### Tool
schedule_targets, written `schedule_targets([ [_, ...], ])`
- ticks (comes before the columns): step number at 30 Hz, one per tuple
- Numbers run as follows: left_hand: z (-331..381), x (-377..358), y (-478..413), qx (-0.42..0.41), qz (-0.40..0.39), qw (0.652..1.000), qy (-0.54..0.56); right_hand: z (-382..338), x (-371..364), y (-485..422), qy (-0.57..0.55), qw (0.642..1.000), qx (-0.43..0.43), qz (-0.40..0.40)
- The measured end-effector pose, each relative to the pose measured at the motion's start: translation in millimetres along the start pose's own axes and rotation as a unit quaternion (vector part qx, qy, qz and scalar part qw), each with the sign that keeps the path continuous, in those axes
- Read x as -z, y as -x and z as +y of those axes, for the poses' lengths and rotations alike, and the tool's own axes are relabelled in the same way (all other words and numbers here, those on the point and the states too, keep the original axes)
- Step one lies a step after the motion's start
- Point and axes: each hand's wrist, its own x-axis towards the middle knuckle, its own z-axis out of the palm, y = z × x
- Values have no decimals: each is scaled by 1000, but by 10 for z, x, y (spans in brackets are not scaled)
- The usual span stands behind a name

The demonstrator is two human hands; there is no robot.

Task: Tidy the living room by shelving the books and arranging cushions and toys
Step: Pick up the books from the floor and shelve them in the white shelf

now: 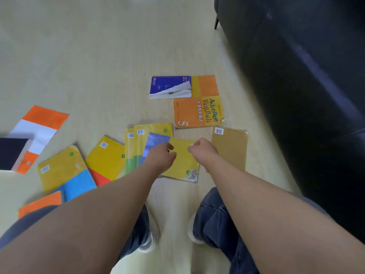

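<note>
Several thin books lie scattered on the pale wood floor. A yellow book (pixel 182 159) rests on top of a blue-cornered book (pixel 156 141) and two yellow-green ones (pixel 136 147). My left hand (pixel 163 155) hovers over the yellow book's left edge, with thumb and fingers slightly apart. My right hand (pixel 202 149) hovers over its right edge with the fingers curled in. Neither hand visibly grips the book. An orange English textbook (pixel 198 112), a blue book (pixel 169 87) and a brown book (pixel 230 149) lie just beyond.
A black sofa (pixel 296 76) fills the right side, one leg (pixel 216 22) on the floor. More books lie at the left: yellow-blue (pixel 65 171), yellow-red (pixel 106 157), orange-white (pixel 41 125), orange (pixel 41 203), and a dark book (pixel 11 153). My feet (pixel 195 232) stand below.
</note>
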Motion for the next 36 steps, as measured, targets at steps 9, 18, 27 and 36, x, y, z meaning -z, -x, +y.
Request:
schedule_targets([
  [9, -316, -200, -1126, 38, -52, 998, -24, -140, -259, -1209, 60, 997, -33, -32],
  [18, -639, -520, -2051, 72, -42, 996, 5, -1, -553, -2102, 136, 988, -42, -56],
  [27, -1137, -825, -2170, 181, -58, 982, 1, 337, -811, -2418, 312, 945, -12, -100],
  [36, -1181, -890, -2239, 125, -91, 988, 21, 438, -889, -2409, 347, 934, -32, -74],
])
